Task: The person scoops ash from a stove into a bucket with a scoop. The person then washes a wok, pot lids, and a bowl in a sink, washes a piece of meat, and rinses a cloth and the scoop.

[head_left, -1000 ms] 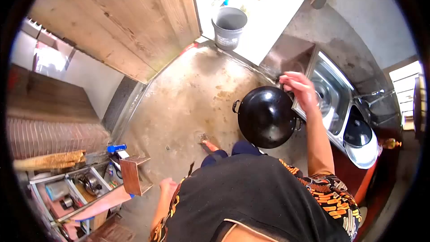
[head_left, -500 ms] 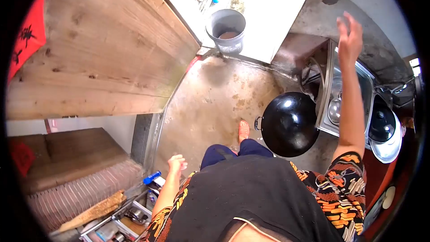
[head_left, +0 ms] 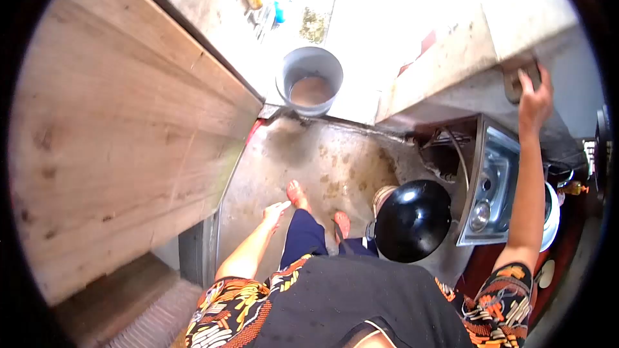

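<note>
My right hand is raised at the upper right, with fingers apart against a small brown box at the wall. Whether it grips the box is hard to see. My left hand hangs low over the floor near my feet, fingers stretched out and holding nothing. A large black wok stands by my right leg, next to the metal sink. Below my right hand, a round glass or metal piece sits in the sink.
A grey bucket with brownish contents stands on the pale ledge ahead. The wooden panel rises on my left. A stone counter runs above the sink. The concrete floor has wet stains.
My right hand has reached forward onto the brown box. The view has shifted, and my left hand's fingers have straightened. Both my feet now show.
</note>
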`<control>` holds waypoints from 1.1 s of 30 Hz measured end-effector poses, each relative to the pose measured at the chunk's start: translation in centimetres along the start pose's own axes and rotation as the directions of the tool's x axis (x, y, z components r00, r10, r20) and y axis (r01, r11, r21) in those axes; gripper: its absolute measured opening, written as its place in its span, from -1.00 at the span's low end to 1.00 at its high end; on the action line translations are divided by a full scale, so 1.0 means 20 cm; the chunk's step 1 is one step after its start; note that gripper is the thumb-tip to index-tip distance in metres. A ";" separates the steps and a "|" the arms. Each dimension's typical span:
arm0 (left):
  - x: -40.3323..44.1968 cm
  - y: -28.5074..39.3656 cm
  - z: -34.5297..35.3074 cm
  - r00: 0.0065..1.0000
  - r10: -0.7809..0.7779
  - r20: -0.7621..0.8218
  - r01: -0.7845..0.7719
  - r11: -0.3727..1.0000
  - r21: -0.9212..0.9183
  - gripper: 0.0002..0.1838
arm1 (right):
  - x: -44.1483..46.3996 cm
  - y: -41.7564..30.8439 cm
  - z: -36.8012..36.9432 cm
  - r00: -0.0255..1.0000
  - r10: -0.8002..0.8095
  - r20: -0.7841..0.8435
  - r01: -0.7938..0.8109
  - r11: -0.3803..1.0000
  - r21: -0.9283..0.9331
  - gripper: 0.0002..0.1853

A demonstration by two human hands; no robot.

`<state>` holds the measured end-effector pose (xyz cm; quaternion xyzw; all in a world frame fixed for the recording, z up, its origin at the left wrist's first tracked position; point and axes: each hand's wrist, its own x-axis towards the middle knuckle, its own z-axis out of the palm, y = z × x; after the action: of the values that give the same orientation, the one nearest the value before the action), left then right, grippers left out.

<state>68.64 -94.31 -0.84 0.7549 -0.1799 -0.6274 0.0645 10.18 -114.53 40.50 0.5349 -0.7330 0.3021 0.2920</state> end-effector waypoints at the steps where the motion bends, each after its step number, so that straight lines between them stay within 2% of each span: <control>1: 0.06 0.20 0.04 0.999 -0.003 0.046 0.003 1.000 -0.001 -0.17 | 0.01 -0.01 -0.01 0.999 0.032 -0.010 -0.031 0.999 0.040 -0.55; 3: 0.40 0.46 0.17 0.973 0.106 0.206 -0.082 0.989 -0.121 -0.28 | 0.00 0.02 0.00 0.999 0.023 -0.033 -0.021 0.998 0.060 -0.57; 5: 0.63 0.80 0.26 0.984 0.068 0.167 -0.039 0.985 -0.169 -0.14 | -0.02 -0.02 0.00 0.998 0.059 -0.010 -0.058 0.994 0.093 -0.57; 7: 0.74 1.19 0.39 0.972 0.106 0.212 -0.034 0.948 -0.318 -0.07 | -0.03 -0.01 0.00 0.999 0.035 -0.025 -0.033 0.997 0.065 -0.57; 9: 0.99 1.44 0.52 0.977 0.121 0.174 -0.012 0.852 -0.524 -0.10 | -0.02 -0.04 0.00 0.999 0.010 -0.035 -0.010 1.000 -0.007 -0.58; 10: 1.09 1.53 0.58 0.989 0.102 0.107 -0.016 0.796 -0.605 -0.18 | -0.02 -0.03 0.00 0.997 0.066 -0.027 -0.065 0.996 0.054 -0.58; 11: 1.16 1.59 0.60 0.997 0.073 0.040 -0.027 0.739 -0.673 -0.27 | -0.03 -0.03 0.01 0.998 0.057 -0.025 -0.056 0.998 0.029 -0.58; 12: 1.23 1.62 0.66 1.000 -0.002 -0.006 -0.003 0.683 -0.731 -0.44 | -0.04 -0.02 0.01 0.999 0.038 -0.034 -0.038 0.999 0.000 -0.58; 13: 1.31 1.62 0.65 0.999 -0.037 -0.003 0.020 0.612 -0.791 -0.54 | -0.03 -0.03 0.00 0.998 0.026 -0.048 -0.028 0.999 -0.021 -0.58; 15: 1.38 1.61 0.64 0.986 -0.165 -0.033 0.068 0.570 -0.818 -0.64 | -0.03 -0.05 0.00 0.999 -0.015 -0.042 0.013 0.998 -0.058 -0.57; 16: 1.43 1.59 0.63 0.992 -0.125 0.001 0.074 0.579 -0.812 -0.58 | -0.03 -0.07 0.00 0.999 -0.007 -0.044 0.005 0.999 -0.044 -0.56; 17: 1.39 1.62 0.60 0.988 -0.151 -0.035 0.065 0.607 -0.792 -0.52 | -0.02 -0.09 -0.01 0.999 -0.001 -0.041 0.000 1.000 -0.030 -0.56; 18: 1.44 1.62 0.63 0.965 -0.249 -0.080 0.096 0.622 -0.777 -0.58 | -0.03 -0.10 0.00 0.998 0.045 -0.037 -0.045 0.999 0.007 -0.55; 19: 1.56 1.59 0.61 0.981 -0.190 0.038 0.146 0.594 -0.791 -0.62 | -0.03 -0.11 -0.01 0.996 0.084 -0.032 -0.083 0.996 0.021 -0.55; 21: 1.74 1.54 0.59 0.996 -0.081 0.042 0.085 0.664 -0.743 -0.68 | -0.02 -0.10 0.00 0.999 0.029 -0.043 -0.031 0.999 -0.041 -0.56; 23: 1.68 1.57 0.55 0.994 -0.077 0.075 0.107 0.651 -0.751 -0.73 | -0.03 -0.11 0.00 0.998 0.057 -0.042 -0.057 0.998 -0.011 -0.56; 24: 1.62 1.60 0.55 0.995 -0.095 0.039 0.094 0.694 -0.714 -0.74 | -0.03 -0.12 0.00 0.996 0.072 -0.043 -0.072 0.997 0.007 -0.56; 25: 1.47 1.64 0.53 0.999 -0.025 0.024 0.035 0.690 -0.723 -0.61 | -0.03 -0.14 0.00 0.994 0.101 -0.051 -0.100 0.994 0.036 -0.56; 27: 1.23 1.72 0.53 0.991 -0.098 -0.090 -0.001 0.671 -0.741 -0.58 | -0.03 -0.11 0.02 0.991 0.102 -0.091 -0.093 0.990 0.104 -0.57; 29: 1.20 1.70 0.48 0.985 -0.114 -0.129 -0.004 0.734 -0.679 -0.51 | -0.03 -0.14 0.03 0.985 0.139 -0.101 -0.116 0.972 0.202 -0.56; 30: 1.04 1.73 0.46 0.977 -0.093 -0.191 -0.046 0.786 -0.617 -0.43 | -0.03 -0.13 0.03 0.980 0.183 -0.076 -0.155 0.948 0.278 -0.55; 31: 1.02 1.69 0.40 0.980 -0.083 -0.181 -0.045 0.795 -0.605 -0.41 | -0.04 -0.10 0.03 0.985 0.149 -0.091 -0.119 0.955 0.272 -0.55; 32: 0.99 1.68 0.36 0.979 -0.079 -0.188 -0.049 0.802 -0.595 -0.41 | -0.03 -0.09 0.03 0.990 0.084 -0.113 -0.062 0.981 0.184 -0.53; 33: 0.94 1.66 0.34 0.979 -0.075 -0.189 -0.050 0.815 -0.577 -0.42 | -0.03 -0.11 0.03 0.988 0.110 -0.112 -0.089 0.980 0.179 -0.53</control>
<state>58.47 -130.77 -8.80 0.7606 0.0320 -0.5723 0.3049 12.34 -115.12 39.97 0.5014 -0.7109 0.4108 0.2729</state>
